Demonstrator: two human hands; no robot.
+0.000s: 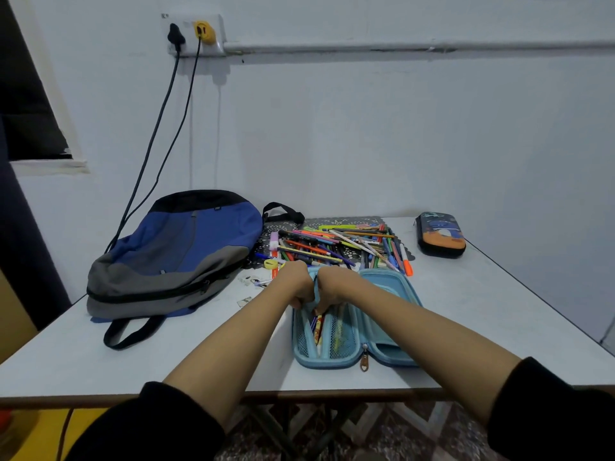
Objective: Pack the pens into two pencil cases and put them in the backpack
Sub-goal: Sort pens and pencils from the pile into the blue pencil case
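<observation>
A light blue pencil case (349, 331) lies open on the white table (100, 361) in front of me, with a few pens (318, 327) in its left mesh half. My left hand (294, 282) and my right hand (334, 286) meet over the case's far end. Both have curled fingers gripping the blue mesh divider flap there. A heap of coloured pens and pencils (336, 246) lies just beyond the hands. A blue and grey backpack (173, 254) lies flat to the left. A second, dark pencil case (439, 234) with an orange picture sits shut at the far right.
A black patterned mat (289, 227) lies under the pen heap. Small erasers and scraps (251, 282) sit left of the hands. Two black cables (156, 144) hang from a wall socket (196, 34) behind the backpack. The wall stands right behind the table.
</observation>
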